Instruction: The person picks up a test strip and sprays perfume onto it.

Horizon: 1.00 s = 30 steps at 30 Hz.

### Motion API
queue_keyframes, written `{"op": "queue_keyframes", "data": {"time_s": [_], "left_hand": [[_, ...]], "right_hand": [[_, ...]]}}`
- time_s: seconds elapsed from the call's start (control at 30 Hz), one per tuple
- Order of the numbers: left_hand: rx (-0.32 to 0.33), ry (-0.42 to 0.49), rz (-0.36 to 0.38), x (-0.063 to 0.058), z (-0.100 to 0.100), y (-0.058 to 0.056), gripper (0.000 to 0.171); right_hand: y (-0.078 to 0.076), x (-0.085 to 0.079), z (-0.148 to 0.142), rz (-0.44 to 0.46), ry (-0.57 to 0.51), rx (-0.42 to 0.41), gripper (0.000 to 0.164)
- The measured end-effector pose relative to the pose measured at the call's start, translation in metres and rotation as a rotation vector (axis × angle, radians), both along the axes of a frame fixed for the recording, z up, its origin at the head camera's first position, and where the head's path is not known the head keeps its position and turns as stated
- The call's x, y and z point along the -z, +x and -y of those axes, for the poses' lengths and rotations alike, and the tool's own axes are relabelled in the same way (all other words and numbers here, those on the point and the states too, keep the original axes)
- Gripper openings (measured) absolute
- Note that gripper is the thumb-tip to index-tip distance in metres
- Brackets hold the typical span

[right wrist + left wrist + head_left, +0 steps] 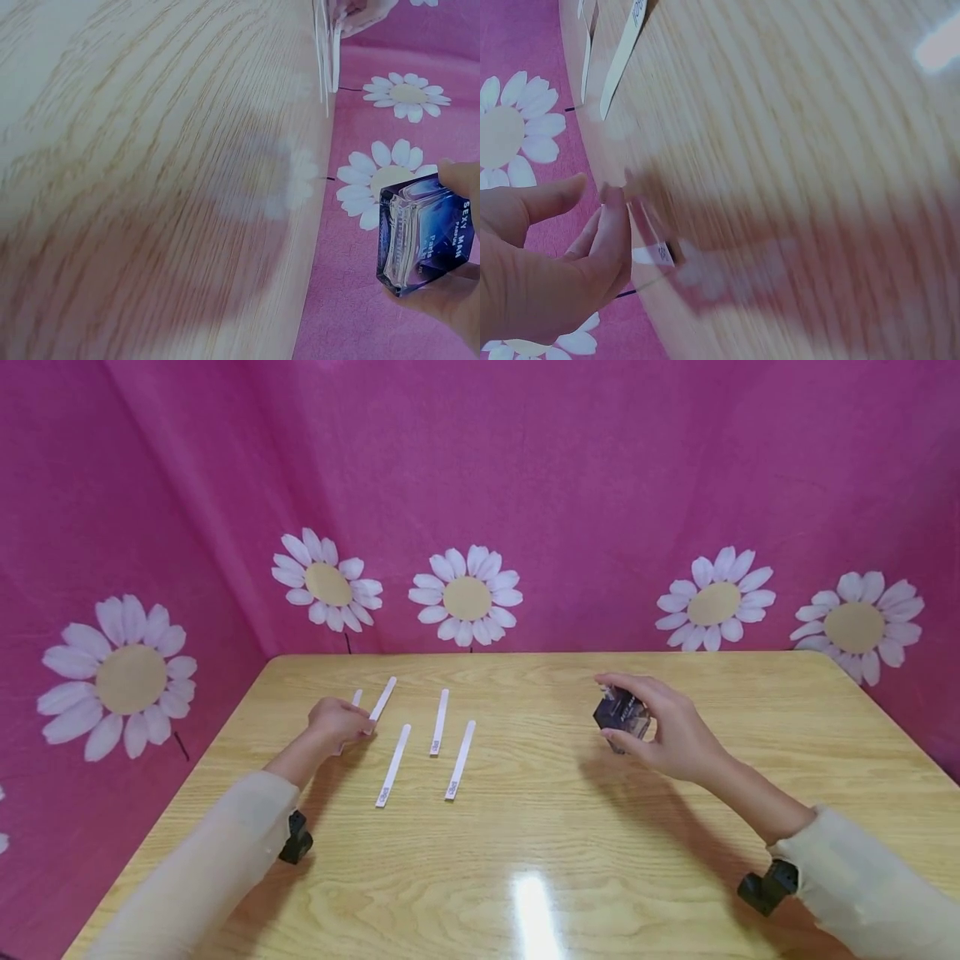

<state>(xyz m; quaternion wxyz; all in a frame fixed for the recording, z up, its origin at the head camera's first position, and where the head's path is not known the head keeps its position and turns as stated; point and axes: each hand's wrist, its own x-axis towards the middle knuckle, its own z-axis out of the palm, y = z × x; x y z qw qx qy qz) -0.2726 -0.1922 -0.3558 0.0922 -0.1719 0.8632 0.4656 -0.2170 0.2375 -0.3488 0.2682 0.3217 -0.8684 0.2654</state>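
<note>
My right hand [678, 735] holds a dark blue glass perfume bottle [621, 717] tilted above the table, thumb and fingers on opposite sides. White lettering shows on the bottle [431, 240] in the right wrist view. On the left, my left hand [337, 725] reaches down, its fingertips at the near end of a white paper strip [385, 697]. In the left wrist view, the left hand [555, 262] has thumb and fingers slightly apart, and that contact is hidden. Another strip [654, 253] lies partly behind this hand, its printed end showing.
More paper strips lie right of my left hand: one farther back [440, 722] and two nearer, a left one [393, 766] and a right one [461, 760]. The wooden table [525, 827] ends at a pink curtain [570, 485] with daisies.
</note>
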Motion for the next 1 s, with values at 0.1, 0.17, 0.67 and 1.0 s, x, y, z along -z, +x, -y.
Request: {"op": "queue_keyframes", "data": {"time_s": [0.1,0.17,0.67,1.0], "left_hand": [[0.015,-0.053,0.0,-0.001,0.004,0.003,0.034],[0.025,-0.078,-0.004,-0.002,0.006,0.005,0.034],[0.139,-0.052,-0.085,0.0,0.01,0.026,0.03],[0.248,-0.107,-0.115,0.007,0.0,0.055,0.028]], "right_hand": [[0.001,0.001,0.0,0.004,0.001,-0.006,0.072],[0.002,0.002,0.0,0.001,0.003,-0.009,0.072],[0.0,0.002,-0.001,-0.017,0.01,0.001,0.073],[0.0,0.003,-0.003,-0.023,0.002,-0.013,0.074]]}}
